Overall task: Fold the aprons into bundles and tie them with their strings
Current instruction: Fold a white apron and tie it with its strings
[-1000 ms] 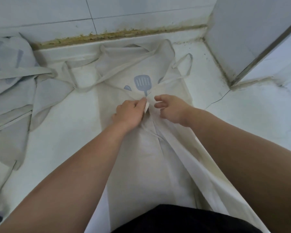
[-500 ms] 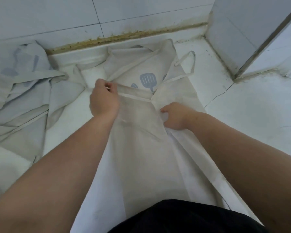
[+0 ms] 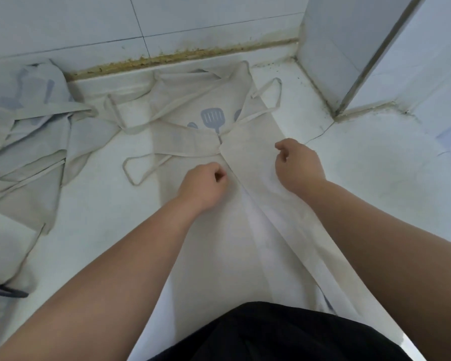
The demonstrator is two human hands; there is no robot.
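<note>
Apron [image 3: 208,243]: beige, flat on the white floor [image 3: 375,183], both sides folded to the middle, spatula print at the far end.
Left hand [image 3: 203,187]: fingers curled, on the left flap; cannot tell whether it pinches cloth.
Right hand [image 3: 298,166]: fingers curled, on the right flap; same doubt.
Other apron [image 3: 29,152]: crumpled, far left.

We can't see the apron [image 3: 219,243] bottom, it's hidden under black clothing [image 3: 271,334]. The 2nd apron [image 3: 24,152] on the left is cut off at the edge. Fingertips of left hand [image 3: 202,187] & right hand [image 3: 298,166] curl under, so grip on cloth unclear.
</note>
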